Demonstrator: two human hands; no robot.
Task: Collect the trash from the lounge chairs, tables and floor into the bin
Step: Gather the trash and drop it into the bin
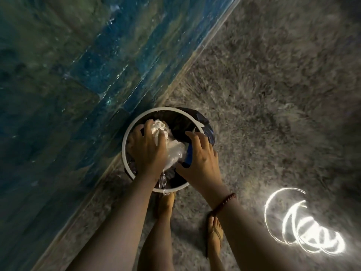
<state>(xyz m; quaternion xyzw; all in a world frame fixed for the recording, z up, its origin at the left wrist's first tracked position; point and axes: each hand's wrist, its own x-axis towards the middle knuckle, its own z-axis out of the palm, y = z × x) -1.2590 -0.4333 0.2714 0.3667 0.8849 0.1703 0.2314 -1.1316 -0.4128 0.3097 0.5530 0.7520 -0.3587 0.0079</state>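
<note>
A round bin point(125, 139) with a white rim and a dark liner stands on the stone floor right beside the pool edge. Inside it lies crumpled white paper point(158, 127) and clear plastic point(174, 151). My left hand point(147, 148) is inside the bin with its fingers curled over the white paper and plastic. To the right, my right hand point(199, 159) grips the rim and a fold of the dark bin liner point(207, 130), the thumb hooked inside. A thin strip of clear plastic hangs below my left wrist.
A pool of blue-green water point(68, 85) fills the left half, bounded by a pale coping edge point(205, 47) running diagonally. Grey stone paving point(273, 94) covers the right. My feet in sandals point(214, 233) stand just behind the bin. Bright light rings point(304, 229) glare at the lower right.
</note>
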